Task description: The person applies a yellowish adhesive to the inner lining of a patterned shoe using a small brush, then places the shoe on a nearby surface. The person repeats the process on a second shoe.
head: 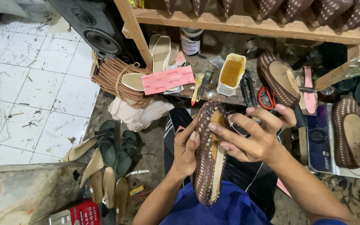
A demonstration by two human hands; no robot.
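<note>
Bench (213,89): it carries a white tub of amber glue (231,73), pliers (246,87), red-handled scissors (266,98) and a finished woven shoe (278,79), all just beyond the hands. An outward swing of an elbow could, I judge, knock the open tub over.
Woven shoe (208,154): brown-and-cream upper on a last, sole side up, held over the person's lap between both hands, toe toward the bench. A tan insole strip (218,158) lies along its middle; if it sits crooked while any glue sets, it would likely stay misaligned.
Left hand (185,152): its fingers are wrapped round the shoe's left edge, gripping it. A slack hold could let the shoe roll and drop to the littered floor (146,137).
Right hand (255,137): fingers spread and curled, fingertips (213,127) pressing on the strip and the shoe's upper rim, not closed round anything. Uneven pressure could buckle the strip or lift its edge.
Loose soles (101,166): piled on the floor to the left, well apart from the hands; a dropped shoe could land among them.
</note>
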